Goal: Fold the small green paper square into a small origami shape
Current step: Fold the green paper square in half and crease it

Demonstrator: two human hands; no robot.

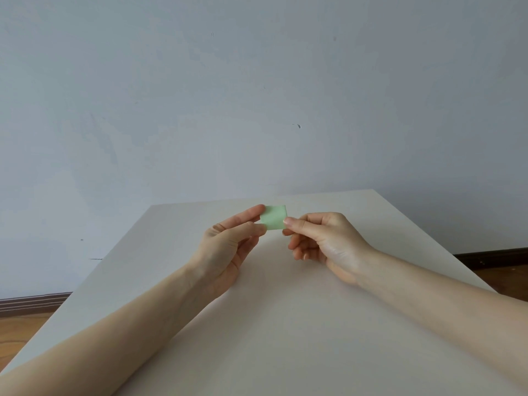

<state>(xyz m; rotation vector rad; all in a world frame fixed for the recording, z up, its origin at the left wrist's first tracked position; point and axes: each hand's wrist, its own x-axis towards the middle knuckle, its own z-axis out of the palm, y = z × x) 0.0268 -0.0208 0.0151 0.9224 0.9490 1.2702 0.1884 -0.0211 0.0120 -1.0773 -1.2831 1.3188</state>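
The small green paper (275, 217) is held in the air above the far part of the white table (285, 324), between both hands. My left hand (228, 247) pinches its left edge between thumb and forefinger. On the other side my right hand (323, 238) pinches the lower right corner with thumb and forefinger, the other fingers curled under. The paper looks roughly rectangular, with faint creases; its exact fold state is too small to tell.
A pale wall (257, 95) rises just behind the table's far edge. Wooden floor (20, 330) shows at the lower left and at the right, with a dark skirting board (491, 254) along the wall.
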